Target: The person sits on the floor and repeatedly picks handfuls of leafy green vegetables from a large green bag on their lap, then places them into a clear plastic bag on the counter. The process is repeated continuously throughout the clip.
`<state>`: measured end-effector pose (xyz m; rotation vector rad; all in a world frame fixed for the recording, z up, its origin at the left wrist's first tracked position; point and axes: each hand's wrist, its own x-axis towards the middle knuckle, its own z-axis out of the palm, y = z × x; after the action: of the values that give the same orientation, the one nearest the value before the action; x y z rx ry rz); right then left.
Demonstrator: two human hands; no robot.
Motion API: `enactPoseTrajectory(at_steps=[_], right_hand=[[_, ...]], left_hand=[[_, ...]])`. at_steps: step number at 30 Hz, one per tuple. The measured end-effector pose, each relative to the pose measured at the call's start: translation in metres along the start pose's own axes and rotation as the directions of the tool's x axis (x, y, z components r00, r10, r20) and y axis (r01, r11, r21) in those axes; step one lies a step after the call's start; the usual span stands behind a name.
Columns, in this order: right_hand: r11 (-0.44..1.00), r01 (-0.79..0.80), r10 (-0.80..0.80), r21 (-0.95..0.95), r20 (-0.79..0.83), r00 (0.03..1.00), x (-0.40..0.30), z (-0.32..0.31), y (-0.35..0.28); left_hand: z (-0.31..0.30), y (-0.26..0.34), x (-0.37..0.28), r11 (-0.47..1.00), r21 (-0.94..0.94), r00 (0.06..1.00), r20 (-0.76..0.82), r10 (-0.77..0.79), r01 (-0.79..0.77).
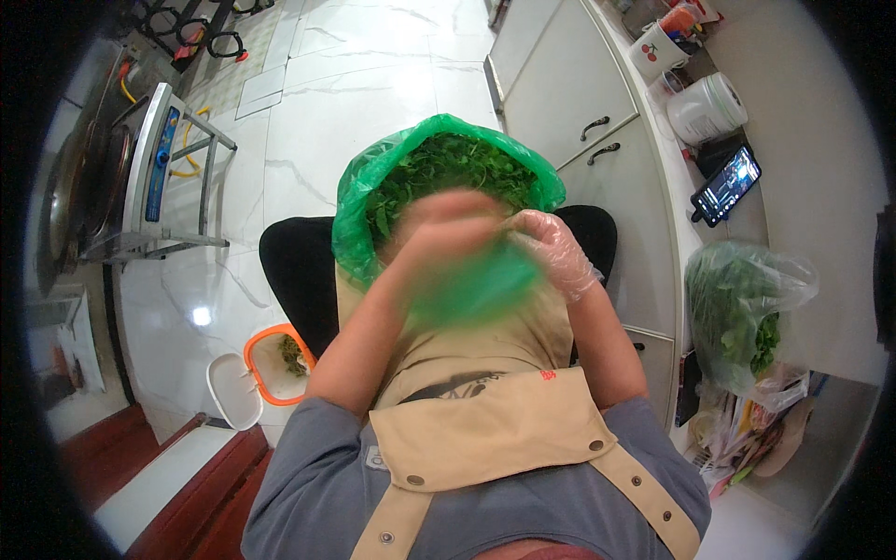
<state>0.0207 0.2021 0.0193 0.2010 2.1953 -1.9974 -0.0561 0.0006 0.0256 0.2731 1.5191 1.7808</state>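
A green plastic bag (350, 210) rests open on my lap, its rim folded around a heap of leafy greens (455, 164). My left hand (451, 217), strongly blurred, hovers above the near part of the heap. Opposite it, my right hand (553, 248) wears a clear plastic glove. The right fingertips are pinched together beside the left ones, with what looks like a thin green stem between them. Blur hides what the left fingers hold. Below the hands, a blurred green patch (483, 283) of the bag covers part of my beige apron (483, 441).
At lower left stands an open bin (280, 399) with an orange rim and plant scraps inside. A metal-framed stand (168, 168) is at left. White cabinets (623, 189) line the right; their counter carries a phone (726, 185), a white tub (707, 108) and a clear bag of greens (742, 318).
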Motion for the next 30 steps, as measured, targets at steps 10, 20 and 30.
enactPoseTrajectory(at_steps=[10,20,30], right_hand=[[0.975,0.140,-0.167,-0.173,-0.151,0.974,0.002,0.001,0.017],[0.841,0.226,-0.284,-0.491,-0.046,0.958,0.002,0.002,0.004],[0.999,0.034,-0.036,-0.011,-0.277,0.960,-0.002,0.021,0.025]], left_hand=[[-0.007,-0.035,0.007,0.750,-0.628,0.975,0.195,-0.108,0.209],[0.004,-0.040,0.004,0.985,-0.125,0.992,0.000,0.123,-0.122],[0.001,-0.068,0.013,0.862,0.201,0.864,-0.107,0.492,-0.466]])
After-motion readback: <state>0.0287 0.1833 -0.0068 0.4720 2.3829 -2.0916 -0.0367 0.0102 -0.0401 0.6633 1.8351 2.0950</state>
